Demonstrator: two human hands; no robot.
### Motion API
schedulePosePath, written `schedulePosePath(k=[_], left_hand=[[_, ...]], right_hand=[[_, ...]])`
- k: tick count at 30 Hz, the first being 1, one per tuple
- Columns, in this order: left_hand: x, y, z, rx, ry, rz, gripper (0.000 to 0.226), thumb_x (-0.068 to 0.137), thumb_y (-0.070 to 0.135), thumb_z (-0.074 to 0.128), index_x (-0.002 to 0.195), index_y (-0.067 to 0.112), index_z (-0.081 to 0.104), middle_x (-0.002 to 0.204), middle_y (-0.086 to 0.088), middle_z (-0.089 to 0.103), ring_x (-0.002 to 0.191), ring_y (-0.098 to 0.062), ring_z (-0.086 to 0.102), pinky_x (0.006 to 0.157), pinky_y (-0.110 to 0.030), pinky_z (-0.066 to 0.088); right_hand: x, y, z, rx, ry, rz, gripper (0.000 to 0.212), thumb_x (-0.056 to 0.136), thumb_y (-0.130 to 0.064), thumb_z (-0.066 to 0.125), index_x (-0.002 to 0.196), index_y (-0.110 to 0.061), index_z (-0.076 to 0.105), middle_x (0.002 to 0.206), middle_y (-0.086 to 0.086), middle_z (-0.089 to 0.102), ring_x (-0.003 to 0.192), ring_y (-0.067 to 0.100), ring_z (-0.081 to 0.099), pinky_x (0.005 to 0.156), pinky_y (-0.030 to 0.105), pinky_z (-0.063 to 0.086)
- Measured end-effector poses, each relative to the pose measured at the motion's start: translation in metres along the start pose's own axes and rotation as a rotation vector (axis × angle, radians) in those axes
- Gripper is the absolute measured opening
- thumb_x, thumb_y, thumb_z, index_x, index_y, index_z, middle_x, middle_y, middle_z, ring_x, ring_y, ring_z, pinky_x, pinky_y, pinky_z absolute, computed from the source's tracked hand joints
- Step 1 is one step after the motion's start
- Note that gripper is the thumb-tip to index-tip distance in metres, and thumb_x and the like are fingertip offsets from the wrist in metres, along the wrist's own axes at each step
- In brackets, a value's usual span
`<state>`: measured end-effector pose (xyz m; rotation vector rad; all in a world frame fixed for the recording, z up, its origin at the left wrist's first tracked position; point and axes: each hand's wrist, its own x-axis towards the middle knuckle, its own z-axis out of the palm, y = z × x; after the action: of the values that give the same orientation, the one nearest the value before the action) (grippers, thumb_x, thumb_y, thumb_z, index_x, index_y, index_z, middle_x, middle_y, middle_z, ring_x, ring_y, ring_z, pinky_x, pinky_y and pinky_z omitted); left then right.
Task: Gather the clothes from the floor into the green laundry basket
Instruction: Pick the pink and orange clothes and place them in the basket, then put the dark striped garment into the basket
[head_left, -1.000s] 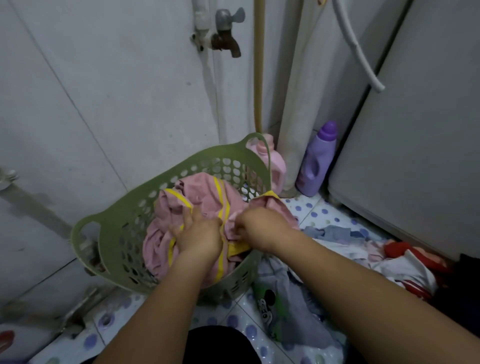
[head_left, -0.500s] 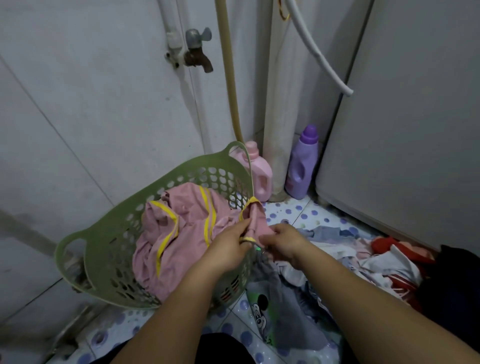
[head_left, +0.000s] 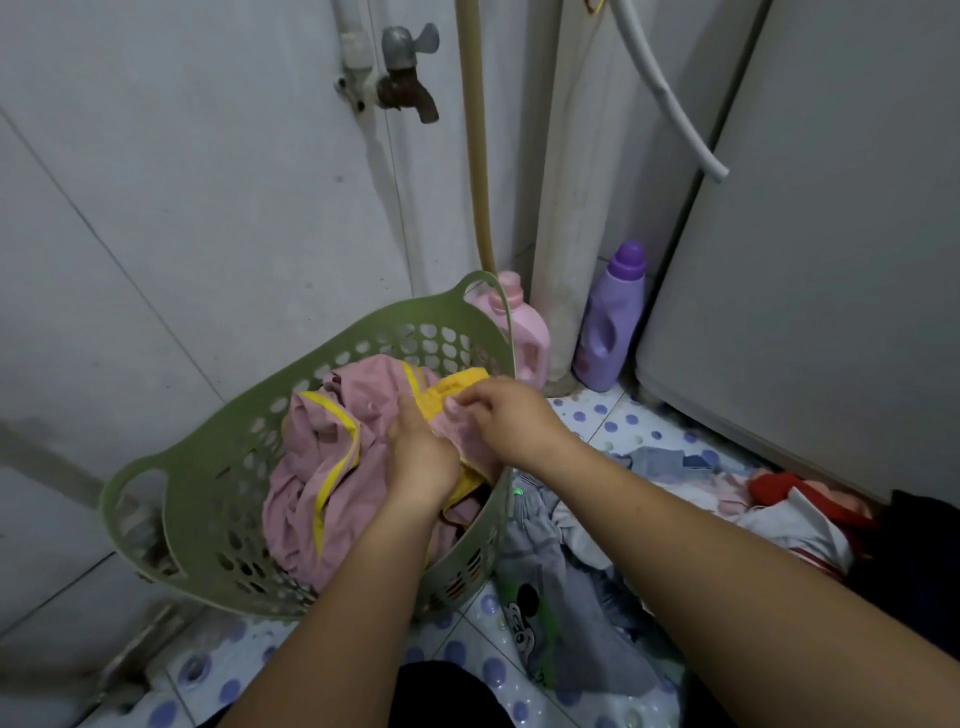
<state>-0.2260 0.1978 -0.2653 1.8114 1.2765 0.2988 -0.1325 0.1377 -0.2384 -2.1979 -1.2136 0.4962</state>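
Both hands over basket. Left hand (head_left: 423, 457) and right hand (head_left: 506, 418) each grip the pink garment (head_left: 332, 467), yellow-trimmed, lying inside green laundry basket (head_left: 218, 441). Grey clothes (head_left: 566, 613) on floor at basket's 4 o'clock.

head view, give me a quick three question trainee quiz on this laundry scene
1. True or false: the pink garment with yellow trim lies inside the green laundry basket.
2. Which bottle stands nearer the basket: A purple bottle, B pink bottle?
3. What do the left hand and right hand grip?

Key: 1 true. 2 B. 3 the pink garment's yellow-trimmed edge, over the basket.
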Motion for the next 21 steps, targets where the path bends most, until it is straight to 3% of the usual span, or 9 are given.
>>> schedulePosePath(k=[2, 4, 10, 12, 15, 18, 21], left_hand=[[-0.006, 0.008, 0.002, 0.134, 0.027, 0.003, 0.068, 0.092, 0.010, 0.041, 0.152, 0.021, 0.010, 0.160, -0.017, 0.002, 0.147, -0.036, 0.009, 0.119, -0.044, 0.019], [-0.015, 0.019, 0.007, 0.212, 0.070, 0.082, 0.068, 0.094, 0.012, 0.041, 0.152, 0.026, 0.010, 0.161, -0.012, -0.006, 0.149, -0.031, -0.004, 0.119, -0.044, 0.008], [-0.058, 0.058, 0.052, 0.350, -0.015, 0.435, 0.069, 0.090, 0.025, 0.055, 0.150, 0.029, 0.021, 0.161, -0.011, -0.005, 0.149, -0.028, -0.004, 0.121, -0.041, 0.005], [-0.077, 0.067, 0.077, 0.387, -0.098, 0.562, 0.068, 0.090, 0.026, 0.056, 0.149, 0.032, 0.024, 0.161, -0.010, -0.004, 0.149, -0.027, -0.004, 0.122, -0.038, 0.005], [-0.103, 0.072, 0.112, 0.425, -0.272, 0.619, 0.062, 0.091, 0.027, 0.055, 0.146, 0.036, 0.029, 0.162, -0.007, -0.001, 0.150, -0.025, -0.002, 0.122, -0.039, 0.005], [-0.133, 0.074, 0.150, 0.491, -0.444, 0.625, 0.059, 0.092, 0.030, 0.053, 0.145, 0.039, 0.030, 0.162, -0.005, 0.004, 0.149, -0.026, -0.001, 0.122, -0.043, 0.007], [-0.159, 0.078, 0.178, 0.494, -0.579, 0.645, 0.057, 0.091, 0.028, 0.055, 0.144, 0.037, 0.035, 0.160, -0.006, 0.014, 0.148, -0.025, 0.011, 0.120, -0.043, 0.017]], right_hand=[[-0.014, 0.015, -0.015, 0.097, 0.189, 0.024, 0.026, 0.091, -0.009, 0.051, 0.110, -0.009, 0.069, 0.117, 0.012, 0.062, 0.110, 0.024, 0.057, 0.089, 0.019, 0.036], [-0.031, 0.041, -0.031, 0.116, 0.260, 0.100, 0.023, 0.090, -0.012, 0.055, 0.107, -0.012, 0.070, 0.113, 0.009, 0.063, 0.106, 0.023, 0.060, 0.088, 0.020, 0.038], [-0.122, 0.158, -0.082, -0.103, 0.240, 0.496, 0.024, 0.089, -0.016, 0.057, 0.110, -0.013, 0.068, 0.122, 0.011, 0.062, 0.113, 0.028, 0.058, 0.092, 0.026, 0.040], [-0.162, 0.190, -0.096, -0.191, 0.264, 0.599, 0.026, 0.087, -0.016, 0.059, 0.110, -0.012, 0.068, 0.121, 0.014, 0.062, 0.113, 0.030, 0.057, 0.093, 0.029, 0.042], [-0.212, 0.221, -0.109, -0.277, 0.356, 0.724, 0.030, 0.082, -0.021, 0.062, 0.112, -0.016, 0.067, 0.122, 0.014, 0.061, 0.115, 0.033, 0.054, 0.096, 0.036, 0.045], [-0.255, 0.239, -0.116, -0.293, 0.441, 0.938, 0.052, 0.082, -0.031, 0.065, 0.131, -0.020, 0.051, 0.137, 0.010, 0.048, 0.127, 0.032, 0.044, 0.102, 0.042, 0.039], [-0.281, 0.254, -0.114, -0.123, 0.481, 1.132, 0.080, 0.078, -0.040, 0.071, 0.143, -0.018, 0.030, 0.147, 0.013, 0.033, 0.133, 0.036, 0.036, 0.106, 0.051, 0.037]])
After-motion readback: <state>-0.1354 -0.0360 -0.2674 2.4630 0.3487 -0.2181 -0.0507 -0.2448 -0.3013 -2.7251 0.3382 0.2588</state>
